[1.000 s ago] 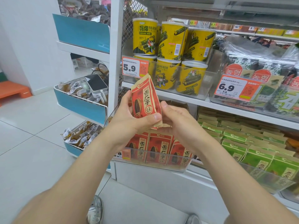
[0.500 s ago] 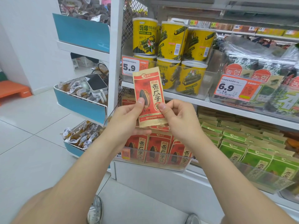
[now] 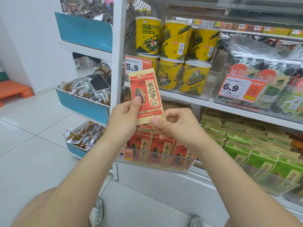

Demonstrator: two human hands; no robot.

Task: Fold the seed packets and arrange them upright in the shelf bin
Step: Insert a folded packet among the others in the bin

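Two bare forearms rise from five and seven o'clock and meet at the centre of the view. The left hand (image 3: 124, 118) pinches the seed packet (image 3: 146, 95) on its left edge, thumb flat on the printed front and fingers behind. The right hand (image 3: 177, 125) pinches the packet's bottom right corner between thumb and curled forefinger. The packet stands upright in the air, top leaning slightly towards eleven o'clock. It is not yet folded.

It is a thin, flat rectangle that looks like matte kraft paper, with tan borders around a red panel showing a black sunflower seed.

To fold it well, it probably helps to work the seeds away from the fold line first. Then press one firm, straight crease square to the long edges, so the packet stands level. Paper like this should hold a crease, but a crooked one would likely show.

Directly below the hands, at six o'clock, is the clear plastic shelf bin (image 3: 157, 166). A row of matching red packets (image 3: 162, 149) stands upright inside it. At three o'clock are green packets (image 3: 262, 153) with folded tops. Beyond, at twelve o'clock, are glossy yellow cylindrical tubs (image 3: 177, 40).
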